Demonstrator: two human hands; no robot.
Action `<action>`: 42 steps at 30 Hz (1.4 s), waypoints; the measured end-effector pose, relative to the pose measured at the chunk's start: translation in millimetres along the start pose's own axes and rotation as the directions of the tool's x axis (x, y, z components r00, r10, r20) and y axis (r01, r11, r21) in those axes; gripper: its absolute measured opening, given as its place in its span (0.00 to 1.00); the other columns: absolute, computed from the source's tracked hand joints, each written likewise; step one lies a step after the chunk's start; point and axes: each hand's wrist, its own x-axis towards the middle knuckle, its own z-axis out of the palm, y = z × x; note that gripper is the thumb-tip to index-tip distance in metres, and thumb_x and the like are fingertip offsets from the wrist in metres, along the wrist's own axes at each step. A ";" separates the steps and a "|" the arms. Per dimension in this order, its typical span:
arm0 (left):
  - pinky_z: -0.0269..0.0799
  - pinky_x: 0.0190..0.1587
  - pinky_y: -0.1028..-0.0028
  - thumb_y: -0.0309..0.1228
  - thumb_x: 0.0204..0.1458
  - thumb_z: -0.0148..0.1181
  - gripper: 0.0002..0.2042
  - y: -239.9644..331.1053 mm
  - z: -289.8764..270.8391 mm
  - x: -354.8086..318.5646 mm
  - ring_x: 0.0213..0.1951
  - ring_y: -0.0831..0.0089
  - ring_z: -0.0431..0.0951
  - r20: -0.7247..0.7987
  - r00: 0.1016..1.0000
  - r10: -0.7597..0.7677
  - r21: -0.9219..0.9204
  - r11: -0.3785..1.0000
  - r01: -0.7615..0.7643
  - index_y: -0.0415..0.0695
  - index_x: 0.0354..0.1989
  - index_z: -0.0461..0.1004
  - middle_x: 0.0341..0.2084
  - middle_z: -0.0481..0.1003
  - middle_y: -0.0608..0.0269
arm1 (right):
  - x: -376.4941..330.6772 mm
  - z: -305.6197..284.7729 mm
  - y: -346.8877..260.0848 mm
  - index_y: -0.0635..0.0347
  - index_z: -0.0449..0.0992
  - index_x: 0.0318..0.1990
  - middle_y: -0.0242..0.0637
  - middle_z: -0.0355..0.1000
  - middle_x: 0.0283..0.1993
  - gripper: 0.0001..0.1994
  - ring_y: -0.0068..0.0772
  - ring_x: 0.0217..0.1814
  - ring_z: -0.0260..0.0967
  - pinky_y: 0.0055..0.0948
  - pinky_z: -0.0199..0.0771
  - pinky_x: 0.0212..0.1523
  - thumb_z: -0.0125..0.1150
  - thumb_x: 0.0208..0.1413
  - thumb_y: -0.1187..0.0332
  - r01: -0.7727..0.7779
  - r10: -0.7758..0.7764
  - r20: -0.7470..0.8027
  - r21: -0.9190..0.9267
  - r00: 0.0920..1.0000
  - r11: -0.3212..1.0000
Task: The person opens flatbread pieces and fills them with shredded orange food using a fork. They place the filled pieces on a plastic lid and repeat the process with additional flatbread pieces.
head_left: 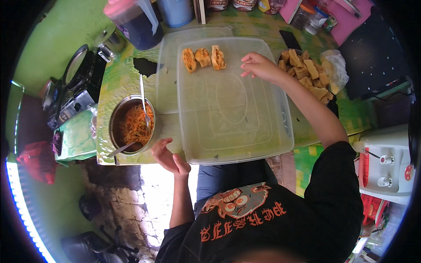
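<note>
Our right hand point(258, 65) hovers open-fingered over the clear tray point(237, 131), beside its three stuffed tofu pieces point(204, 58); our left hand point(169, 158), loosely curled and empty, rests at the tray's near corner, steadying us.

A dark blue jug point(139, 27) with a pale lid stands at the far left of the green patterned tabletop point(118, 83), and a light blue tumbler point(175, 11) stands just beside it. A row of jars point(232, 4) lines the far edge. A dark phone point(290, 39) lies flat near the far right. A crumpled clear plastic bag point(337, 65) sits at the right side of the tabletop. Off the left edge rests a black stove point(74, 87). A white water dispenser point(388, 162) with red taps stands to the right. Pink boards point(346, 17) lean at the far right corner
</note>
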 end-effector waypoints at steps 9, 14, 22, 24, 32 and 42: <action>0.64 0.43 0.65 0.47 0.58 0.42 0.22 -1.2 0.8 1.3 0.40 0.65 0.66 0.007 1.000 0.014 0.015 1.000 -0.014 0.36 0.45 0.60 0.39 0.62 0.53 | -61.2 -25.3 -15.8 0.59 0.68 0.50 0.34 0.68 0.51 0.13 0.27 0.45 0.73 0.25 0.68 0.38 0.52 0.60 0.67 0.272 -0.263 -0.097 0.094 0.960 0.958; 0.65 0.43 0.64 0.44 0.58 0.44 0.21 -6.0 -1.5 1.8 0.41 0.63 0.65 0.053 0.996 0.066 -0.055 0.996 -0.063 0.35 0.46 0.61 0.39 0.62 0.50 | -128.6 -39.9 5.5 0.62 0.68 0.49 0.34 0.68 0.49 0.11 0.21 0.45 0.69 0.25 0.69 0.46 0.51 0.60 0.75 0.362 -0.364 -0.420 -0.087 0.831 0.928; 0.67 0.46 0.64 0.59 0.55 0.42 0.31 -3.1 5.2 0.4 0.49 0.60 0.67 0.027 0.999 -0.039 -0.142 0.989 0.043 0.38 0.48 0.61 0.48 0.63 0.48 | -186.8 1.0 58.8 0.63 0.67 0.49 0.32 0.68 0.44 0.11 0.20 0.42 0.65 0.21 0.66 0.47 0.51 0.59 0.78 0.275 -0.228 -0.616 -0.020 0.754 0.961; 0.67 0.48 0.65 0.62 0.53 0.41 0.34 -1.8 5.5 1.3 0.51 0.59 0.67 0.039 0.999 -0.035 -0.169 0.985 0.041 0.39 0.50 0.61 0.51 0.63 0.47 | -186.5 20.3 63.0 0.63 0.67 0.49 0.32 0.67 0.45 0.12 0.19 0.42 0.64 0.19 0.64 0.45 0.51 0.58 0.78 0.370 -0.276 -0.593 0.039 0.756 0.928; 0.67 0.52 0.63 0.63 0.53 0.43 0.36 0.6 3.8 -7.3 0.55 0.58 0.65 0.077 0.996 -0.035 -0.186 0.981 0.049 0.40 0.56 0.56 0.54 0.60 0.46 | -184.9 26.5 57.4 0.62 0.67 0.48 0.35 0.64 0.44 0.15 0.20 0.39 0.64 0.18 0.61 0.35 0.53 0.53 0.82 0.546 -0.409 -0.726 -0.054 0.553 0.836; 0.67 0.53 0.59 0.57 0.56 0.42 0.33 19.7 -57.9 -73.6 0.53 0.57 0.65 0.000 0.961 -0.277 0.077 0.958 0.276 0.39 0.58 0.51 0.56 0.58 0.48 | -218.6 -12.0 75.0 0.60 0.68 0.49 0.33 0.65 0.42 0.14 0.22 0.41 0.65 0.20 0.64 0.38 0.53 0.54 0.80 0.436 -0.302 -0.835 -0.084 0.459 0.896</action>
